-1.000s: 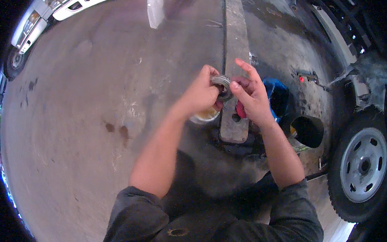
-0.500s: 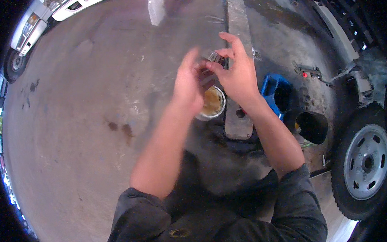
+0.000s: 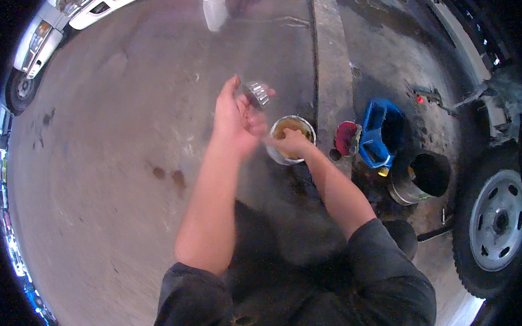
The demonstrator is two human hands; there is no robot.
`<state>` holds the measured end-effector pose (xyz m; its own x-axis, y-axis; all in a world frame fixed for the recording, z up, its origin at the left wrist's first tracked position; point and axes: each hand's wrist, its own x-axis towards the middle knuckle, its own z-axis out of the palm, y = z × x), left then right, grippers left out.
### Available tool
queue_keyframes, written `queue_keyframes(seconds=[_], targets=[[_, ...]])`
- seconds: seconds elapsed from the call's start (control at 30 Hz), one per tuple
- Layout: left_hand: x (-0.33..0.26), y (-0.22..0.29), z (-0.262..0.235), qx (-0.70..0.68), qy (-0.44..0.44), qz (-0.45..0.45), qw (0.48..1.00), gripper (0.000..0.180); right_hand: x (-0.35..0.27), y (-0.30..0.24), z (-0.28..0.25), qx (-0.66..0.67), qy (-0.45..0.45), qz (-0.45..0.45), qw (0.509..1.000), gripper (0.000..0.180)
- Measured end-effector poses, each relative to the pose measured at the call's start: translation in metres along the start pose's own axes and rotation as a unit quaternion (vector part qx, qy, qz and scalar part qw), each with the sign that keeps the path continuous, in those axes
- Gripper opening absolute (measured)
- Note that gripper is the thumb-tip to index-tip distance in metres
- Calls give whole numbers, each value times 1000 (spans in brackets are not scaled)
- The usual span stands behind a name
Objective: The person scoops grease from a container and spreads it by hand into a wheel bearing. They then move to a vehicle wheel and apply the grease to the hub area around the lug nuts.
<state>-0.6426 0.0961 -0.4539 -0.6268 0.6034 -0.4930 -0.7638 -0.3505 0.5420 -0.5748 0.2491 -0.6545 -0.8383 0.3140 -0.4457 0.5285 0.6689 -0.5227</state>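
My left hand point(image 3: 236, 119) is raised and closed around a tapered roller bearing point(image 3: 258, 94), whose shiny rollers show between thumb and fingers. Below and to its right stands a small white-rimmed bucket point(image 3: 281, 158) holding a yellowish-brown, grease-like paste point(image 3: 290, 125). My right hand point(image 3: 295, 143) reaches over the near rim with its fingertips down at the paste. Its thumb points left, apart from the bent fingers. The fingertips are partly hidden, and I see nothing held in them.
Right of the bucket runs a long concrete kerb point(image 3: 331, 57) with a red round object point(image 3: 346, 138) on it. Beyond lie a blue jug point(image 3: 374, 137) with a yellow cap and a dark open can point(image 3: 404, 192). A wheel point(image 3: 496, 219) stands far right; a white vehicle point(image 3: 44, 50) is far left.
My hands have come apart. The left moved left with the bearing; the right dropped from it into the bucket. The view shifted slightly, uncovering the red object and more of the jug.
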Motion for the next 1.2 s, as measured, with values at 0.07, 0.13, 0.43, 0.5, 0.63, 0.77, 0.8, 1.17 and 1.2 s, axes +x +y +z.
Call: queue_keyframes(seconds=[0.07,0.13,0.43,0.5,0.63,0.77,0.8,1.17,1.2], targets=[[0,0,-3,-5,2,4,1000,53,8,-8,7,-60,-23,43,997,90],[-1,2,-2,-5,3,3,1000,54,19,-10,11,-28,-66,91,993,90],[1,6,6,13,-14,-22,1000,58,82,39,59,135,-249,140,949,91],[2,7,2,19,-28,-21,999,58,87,41,69,132,-212,127,960,86],[1,7,6,19,-45,-17,999,59,93,46,79,124,-126,97,979,78],[13,0,18,36,-82,-24,996,61,94,63,63,114,-6,76,991,70],[12,-1,18,44,-76,-25,996,62,84,55,54,92,28,72,993,68],[-13,-14,36,115,-100,-41,987,60,-113,-57,-151,35,387,-415,822,53],[-16,-17,41,127,-94,-44,986,60,-120,-59,-157,-9,376,-416,828,46]])
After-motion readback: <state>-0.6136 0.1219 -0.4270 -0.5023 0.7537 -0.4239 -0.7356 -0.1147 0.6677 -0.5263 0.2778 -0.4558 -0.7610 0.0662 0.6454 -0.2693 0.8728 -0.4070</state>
